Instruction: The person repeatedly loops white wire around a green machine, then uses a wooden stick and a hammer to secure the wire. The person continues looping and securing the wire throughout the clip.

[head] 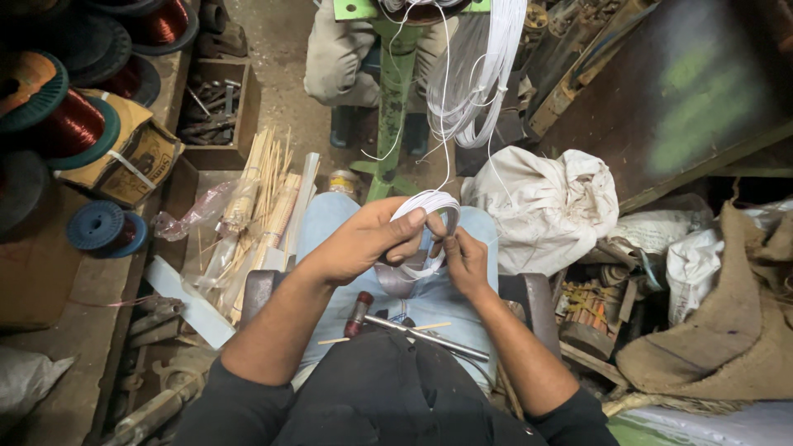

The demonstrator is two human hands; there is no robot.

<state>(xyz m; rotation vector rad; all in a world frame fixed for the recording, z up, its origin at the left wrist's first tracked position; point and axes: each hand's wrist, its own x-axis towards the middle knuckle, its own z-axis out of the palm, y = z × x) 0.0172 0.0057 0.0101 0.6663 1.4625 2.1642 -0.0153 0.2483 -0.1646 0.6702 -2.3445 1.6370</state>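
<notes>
Both hands meet over the person's lap. The left hand (363, 241) has its grip wrapped over a small coil of white wire (431, 216), fingers curled across the top of the loop, while the right hand (464, 258) pinches the coil's lower edge just beside it, thumb and fingertips pressed together on the strands. From the top of the left grip, thin white strands rise to a larger hank of white wire (479, 74) hanging from a green stand (395, 91) ahead.

The coil looks loosely bundled, so a slackened left grip would likely let the turns spring apart and tangle. The feed strands above the hands run slack and cross one another; a sharp pull could snag them on the stand or knot them in the hank. Below the right grip, a hammer with a dark red head and metal handle (405, 326) lies across the lap, with a thin stick beside it; a shift of the legs could send it sliding to the floor. A bundle of thin sticks (260, 206) leans close to the left forearm, which a wide elbow swing might knock over.
</notes>
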